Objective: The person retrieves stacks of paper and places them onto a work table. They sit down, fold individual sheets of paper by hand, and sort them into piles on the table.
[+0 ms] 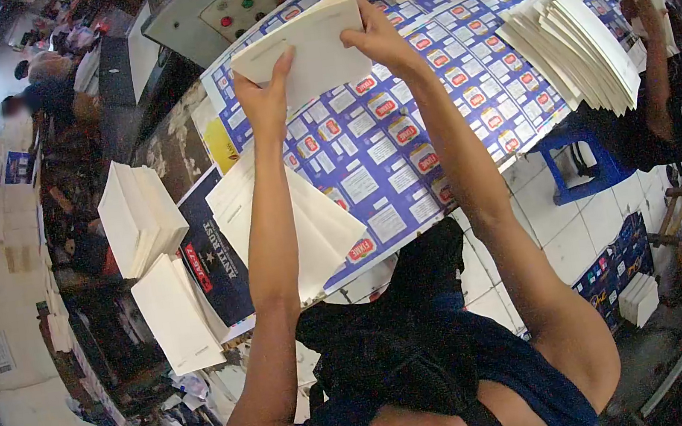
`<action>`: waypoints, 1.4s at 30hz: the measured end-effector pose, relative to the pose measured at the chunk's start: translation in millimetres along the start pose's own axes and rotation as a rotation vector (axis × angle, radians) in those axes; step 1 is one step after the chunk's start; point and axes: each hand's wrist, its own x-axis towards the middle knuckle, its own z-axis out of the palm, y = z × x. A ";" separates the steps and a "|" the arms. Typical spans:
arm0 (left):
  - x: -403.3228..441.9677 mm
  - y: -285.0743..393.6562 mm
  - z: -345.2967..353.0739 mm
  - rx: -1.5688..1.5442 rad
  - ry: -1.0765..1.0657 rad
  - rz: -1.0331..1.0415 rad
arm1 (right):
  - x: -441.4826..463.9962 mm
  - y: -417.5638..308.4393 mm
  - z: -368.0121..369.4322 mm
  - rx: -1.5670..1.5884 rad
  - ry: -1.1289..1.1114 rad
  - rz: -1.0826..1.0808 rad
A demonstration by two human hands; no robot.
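Block of cream paper (134, 214) at 9 o'clock; left hand (261, 98) grasps the left end of the pale paper bundle (321, 59) at 12 o'clock, thumb on its near face. Right hand (380, 35) pinches the opposite end, thumb likewise in front; fanned paper stack (574, 53) at 2 o'clock. Handling judgement: even, light pressure at both ends should stop leaves slipping or creasing; level the long edge.
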 end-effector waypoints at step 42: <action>-14.3 63.3 -34.3 0.830 -0.016 0.509 | -9.7 5.5 -11.5 -0.932 0.212 -0.324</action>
